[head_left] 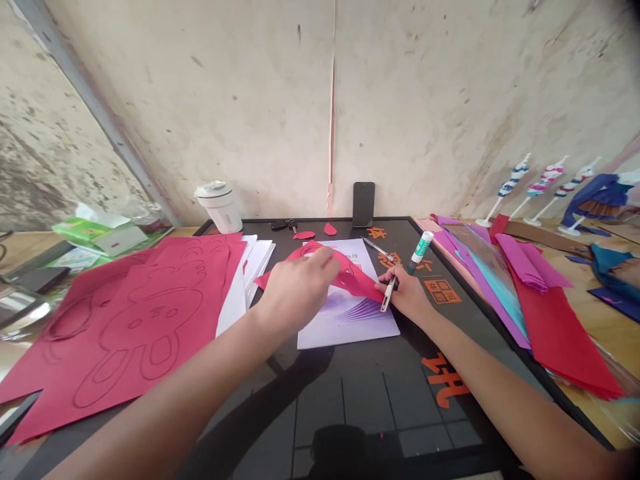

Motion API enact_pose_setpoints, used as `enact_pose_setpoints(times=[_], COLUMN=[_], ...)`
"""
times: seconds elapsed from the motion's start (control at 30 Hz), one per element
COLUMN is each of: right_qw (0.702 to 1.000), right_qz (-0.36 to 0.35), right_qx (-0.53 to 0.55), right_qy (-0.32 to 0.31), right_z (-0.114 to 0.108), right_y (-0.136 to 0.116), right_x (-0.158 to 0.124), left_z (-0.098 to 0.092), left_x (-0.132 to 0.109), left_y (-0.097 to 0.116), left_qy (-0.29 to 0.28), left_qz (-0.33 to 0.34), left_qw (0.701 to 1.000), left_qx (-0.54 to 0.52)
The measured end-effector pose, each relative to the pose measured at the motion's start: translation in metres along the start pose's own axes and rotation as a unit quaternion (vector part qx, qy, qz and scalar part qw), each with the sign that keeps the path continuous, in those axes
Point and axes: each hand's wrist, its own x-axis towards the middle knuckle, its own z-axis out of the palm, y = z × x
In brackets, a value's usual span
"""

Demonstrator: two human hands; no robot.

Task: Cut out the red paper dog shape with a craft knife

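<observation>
A sheet of red paper [357, 279] with drawn lines and cut openings is bent up over a white and purple booklet [345, 327]. My left hand [295, 290] is closed at the paper, its fingers curled and pinched near the upper middle; the fingertips are partly hidden. My right hand [406, 292] is closed around a utility knife [388, 295] that slants down toward me, with the thumb by the paper's right edge. Just beyond this hand stands a glue stick [423, 247] with a green label. Two small red paper cutouts [304, 235] lie behind the booklet.
Large red sheets with a drawn rabbit [145, 320] lie left, beside white papers [255, 267]. A white cup [220, 205], keys [284, 225], a phone [363, 204] and a pen [377, 249] are at the back. Coloured sheets [565, 327] and small dress stands [510, 187] are right.
</observation>
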Motion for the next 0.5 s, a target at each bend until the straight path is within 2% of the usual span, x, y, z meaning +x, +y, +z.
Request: enact_pose_setpoints(times=[0.07,0.13,0.23,0.3,0.4,0.5], right_qw=[0.999,0.993,0.968,0.959,0.959,0.951], right_qz=[0.024,0.014,-0.073,-0.118,-0.133,-0.157], right_qx=[0.032,0.113,0.238,0.248,0.21,0.187], right_qy=[0.007,0.022,0.042,0.064,0.133,0.19], right_z=[0.001,-0.001,-0.008,-0.013,-0.014,-0.01], right_y=[0.0,-0.001,-0.009,-0.016,-0.026,-0.028], right_x=[0.0,-0.001,-0.002,-0.002,-0.004,-0.007], left_z=[-0.003,-0.004,-0.004,-0.007,-0.016,-0.019], left_x=[0.018,0.037,0.06,0.067,0.059,0.032], left_y=[0.0,-0.005,-0.014,-0.015,-0.01,-0.008], left_qy=[-0.008,-0.008,0.039,0.107,0.193,0.201], left_qz=[-0.103,-0.191,-0.255,-0.225,-0.082,0.061], left_qw=[0.986,0.949,0.909,0.902,0.909,0.925], left_qx=[-0.127,-0.249,-0.327,-0.351,-0.361,-0.316])
